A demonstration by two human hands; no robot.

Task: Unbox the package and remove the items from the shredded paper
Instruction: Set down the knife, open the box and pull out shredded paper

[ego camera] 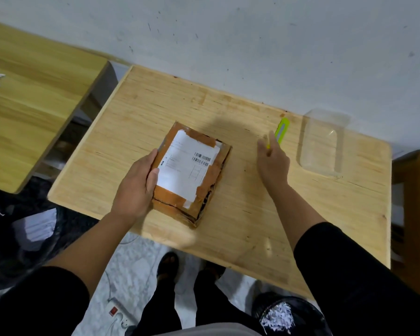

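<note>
A taped brown cardboard box (192, 175) with a white shipping label lies closed in the middle of the wooden table (228, 112). My left hand (137, 185) grips its left edge, thumb on the label. My right hand (273, 161) hovers to the right of the box, fingers straight, its fingertips at the near end of a lime-green utility knife (282, 130) that lies on the table. No shredded paper shows inside the box, since it is sealed.
A clear plastic container (321, 144) stands at the table's right, beyond the knife. A second wooden table (34, 105) is at the left. A black bag with shredded paper (280, 317) and a power strip (118, 314) lie on the floor.
</note>
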